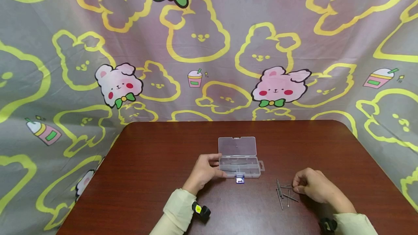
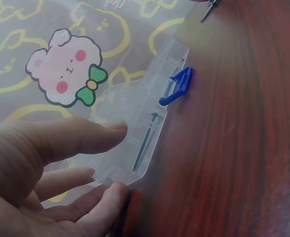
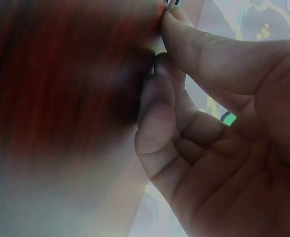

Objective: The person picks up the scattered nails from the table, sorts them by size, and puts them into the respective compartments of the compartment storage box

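Note:
A clear plastic compartment box (image 1: pixel 240 172) lies on the table with its lid (image 1: pixel 237 146) raised at the back. My left hand (image 1: pixel 204 171) holds its left end between thumb and fingers. Inside, a nail (image 2: pixel 145 140) lies along the front compartment, and another nail (image 1: pixel 238 163) is in the rear one. The blue latch (image 2: pixel 179 86) hangs open at the front. To the right, several loose nails (image 1: pixel 280 193) form a small crossed pile. At its right edge my right hand (image 1: pixel 315 186) pinches the end of one nail (image 1: pixel 286 187) between thumb and forefinger.
The dark red-brown wooden table (image 1: pixel 156 155) has rounded back corners. A grey curtain (image 1: pixel 222 71) with cartoon rabbits encloses it at the back and sides. Each wrist carries a black camera; the left one (image 1: pixel 202 211) shows a yellow patch.

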{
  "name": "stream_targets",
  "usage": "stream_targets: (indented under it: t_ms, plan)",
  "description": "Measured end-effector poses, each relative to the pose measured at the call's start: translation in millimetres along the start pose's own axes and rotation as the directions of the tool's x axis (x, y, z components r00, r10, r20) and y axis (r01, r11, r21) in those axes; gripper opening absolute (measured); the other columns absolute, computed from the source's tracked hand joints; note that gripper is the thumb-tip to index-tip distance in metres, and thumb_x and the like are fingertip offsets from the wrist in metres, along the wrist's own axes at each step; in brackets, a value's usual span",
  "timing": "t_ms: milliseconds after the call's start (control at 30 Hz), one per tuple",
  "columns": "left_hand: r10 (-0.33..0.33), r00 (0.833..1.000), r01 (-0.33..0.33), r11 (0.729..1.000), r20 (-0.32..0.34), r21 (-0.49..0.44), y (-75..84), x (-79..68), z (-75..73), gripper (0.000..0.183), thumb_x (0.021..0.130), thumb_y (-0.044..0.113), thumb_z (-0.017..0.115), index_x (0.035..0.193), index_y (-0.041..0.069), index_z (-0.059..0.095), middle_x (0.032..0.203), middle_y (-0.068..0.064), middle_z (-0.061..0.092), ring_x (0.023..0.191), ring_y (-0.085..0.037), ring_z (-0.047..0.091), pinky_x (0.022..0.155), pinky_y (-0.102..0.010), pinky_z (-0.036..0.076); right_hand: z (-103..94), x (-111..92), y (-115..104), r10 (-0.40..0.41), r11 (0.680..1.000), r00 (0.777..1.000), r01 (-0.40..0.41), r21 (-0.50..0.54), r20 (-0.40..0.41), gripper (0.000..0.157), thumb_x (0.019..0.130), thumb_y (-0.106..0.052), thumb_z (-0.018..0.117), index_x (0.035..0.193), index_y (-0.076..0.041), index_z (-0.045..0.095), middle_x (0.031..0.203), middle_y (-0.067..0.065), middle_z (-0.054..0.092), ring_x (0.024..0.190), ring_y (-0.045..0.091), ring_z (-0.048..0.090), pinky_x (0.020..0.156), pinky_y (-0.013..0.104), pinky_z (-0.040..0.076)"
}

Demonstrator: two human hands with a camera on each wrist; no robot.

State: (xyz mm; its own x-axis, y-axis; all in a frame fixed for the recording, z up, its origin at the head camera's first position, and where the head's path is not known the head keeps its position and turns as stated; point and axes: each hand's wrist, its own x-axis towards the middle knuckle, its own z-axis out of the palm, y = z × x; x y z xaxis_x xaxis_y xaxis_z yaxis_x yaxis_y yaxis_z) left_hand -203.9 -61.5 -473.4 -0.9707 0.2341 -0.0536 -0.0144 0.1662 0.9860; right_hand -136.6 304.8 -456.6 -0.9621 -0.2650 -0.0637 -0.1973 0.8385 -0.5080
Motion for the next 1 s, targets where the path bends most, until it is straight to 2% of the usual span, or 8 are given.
stream_targets:
  t_ms: [67,233,400,500,600,700,800,1000]
  plan:
    - [0.003,1.000,-0.003,1.000,0.005,-0.010,-0.3,-0.4,0.2,0.077,0.058,-0.018,0.086,0.130,-0.007,0.063,0.110,-0.022,0.067,0.098,-0.031,0.065,0.069,-0.028,0.057,0.5,-0.1,-0.3,-0.013,1.000,1.000,0.014,-0.022,0.024,0.024,0.083,-0.007,0.079,0.074,-0.021,0.062,0.067,-0.012,0.055,0.063,0.007,0.046,0.059,0.029,0.039]
    - [0.006,1.000,-0.006,1.000,0.004,-0.013,-1.7,0.4,1.1,0.077,0.058,-0.019,0.085,0.131,-0.007,0.062,0.111,-0.022,0.067,0.099,-0.032,0.065,0.070,-0.029,0.057,-1.9,-2.4,0.1,-0.038,0.999,0.997,0.038,-0.001,0.063,0.023,0.090,-0.006,0.072,0.078,-0.018,0.058,0.071,-0.010,0.051,0.064,0.006,0.043,0.059,0.026,0.037]
    - [0.003,1.000,-0.003,1.000,0.002,-0.004,-0.9,0.1,0.6,0.077,0.058,-0.018,0.086,0.130,-0.006,0.063,0.112,-0.021,0.066,0.100,-0.031,0.064,0.070,-0.029,0.057,-7.8,-4.3,2.8,-0.095,0.987,0.992,0.082,0.136,0.086,0.016,0.095,-0.003,0.065,0.084,-0.013,0.059,0.073,-0.007,0.053,0.064,0.004,0.046,0.058,0.026,0.039]
    - [0.001,1.000,-0.001,1.000,0.003,-0.006,-0.6,0.4,0.0,0.077,0.057,-0.016,0.086,0.130,-0.006,0.064,0.112,-0.021,0.067,0.099,-0.030,0.064,0.071,-0.029,0.056,-7.1,-2.1,4.2,-0.128,0.953,0.990,0.108,0.282,0.055,0.013,0.095,0.001,0.061,0.086,-0.007,0.060,0.074,-0.004,0.054,0.065,0.005,0.050,0.057,0.026,0.044]
    - [0.003,1.000,-0.002,1.000,0.006,-0.004,-1.1,0.9,-0.1,0.076,0.058,-0.016,0.086,0.130,-0.006,0.063,0.111,-0.021,0.067,0.098,-0.029,0.065,0.071,-0.029,0.057,-5.0,0.5,5.3,-0.142,0.893,0.989,0.114,0.436,0.033,0.009,0.098,0.001,0.057,0.090,0.000,0.060,0.078,0.002,0.056,0.068,0.010,0.055,0.058,0.029,0.050]
    - [-0.003,1.000,0.003,1.000,0.010,0.000,-2.1,1.1,0.4,0.076,0.059,-0.016,0.086,0.131,-0.007,0.063,0.110,-0.020,0.067,0.097,-0.028,0.066,0.071,-0.029,0.057,-2.9,2.8,6.5,-0.139,0.846,0.990,0.102,0.524,0.032,0.013,0.102,-0.003,0.055,0.095,0.005,0.061,0.082,0.008,0.058,0.071,0.014,0.058,0.061,0.032,0.054]
    - [-0.008,1.000,0.008,1.000,0.010,-0.001,-2.9,1.3,0.5,0.077,0.059,-0.017,0.086,0.131,-0.007,0.062,0.110,-0.020,0.068,0.096,-0.028,0.066,0.071,-0.029,0.058,-0.7,5.1,6.2,-0.116,0.825,0.992,0.070,0.560,0.046,0.015,0.104,-0.003,0.052,0.098,0.008,0.061,0.085,0.012,0.059,0.073,0.017,0.059,0.063,0.033,0.055]
    - [0.001,1.000,-0.001,1.000,0.004,-0.016,-0.5,-0.3,0.1,0.077,0.058,-0.018,0.085,0.131,-0.007,0.062,0.111,-0.022,0.067,0.098,-0.030,0.065,0.070,-0.029,0.057,1.0,10.9,-0.4,-0.078,0.819,0.996,0.045,0.572,0.033,0.019,0.106,-0.005,0.048,0.099,0.009,0.060,0.083,0.011,0.059,0.070,0.016,0.059,0.061,0.031,0.054]
